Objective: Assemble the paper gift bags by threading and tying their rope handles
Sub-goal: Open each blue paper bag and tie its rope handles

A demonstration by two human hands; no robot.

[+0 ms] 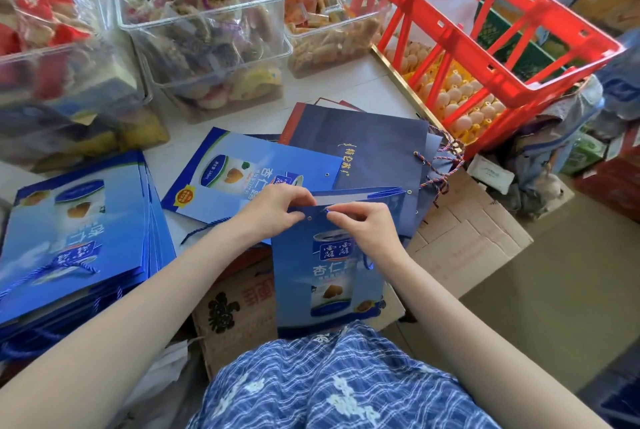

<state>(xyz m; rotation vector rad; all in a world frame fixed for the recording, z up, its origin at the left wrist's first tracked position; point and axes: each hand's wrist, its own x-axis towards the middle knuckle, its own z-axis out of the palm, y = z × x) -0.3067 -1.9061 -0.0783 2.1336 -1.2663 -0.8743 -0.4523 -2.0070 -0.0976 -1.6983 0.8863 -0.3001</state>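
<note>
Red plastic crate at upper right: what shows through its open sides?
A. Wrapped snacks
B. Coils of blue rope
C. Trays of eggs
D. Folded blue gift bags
C: through the slatted sides of the red plastic crate, rows of pale eggs on yellow trays are visible, while the blue paper gift bags lie on the white table instead.

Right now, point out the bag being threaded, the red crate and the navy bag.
bag being threaded point(329, 276), head view, printed front.
red crate point(485, 47), head view, near rim.
navy bag point(363, 148), head view, plain front.
</note>
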